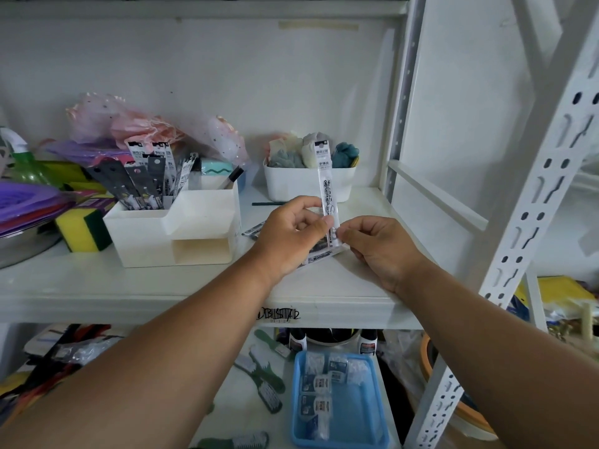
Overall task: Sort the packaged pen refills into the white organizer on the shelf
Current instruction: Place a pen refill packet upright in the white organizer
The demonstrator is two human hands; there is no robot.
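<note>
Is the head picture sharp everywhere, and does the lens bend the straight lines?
Head view: even, soft light with no harsh glare; the refill packet pinched by the left hand and right hand is fairly sharp, its small print unreadable; the shelf upright on the right leans and bows from wide-angle distortion; the forearms look stretched.

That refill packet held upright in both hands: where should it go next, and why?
Probably left, into the white organizer. The left hand and right hand pinch the refill packet upright, and similar packets already stand in the organizer's rear compartment, so it likely belongs with them.
</note>
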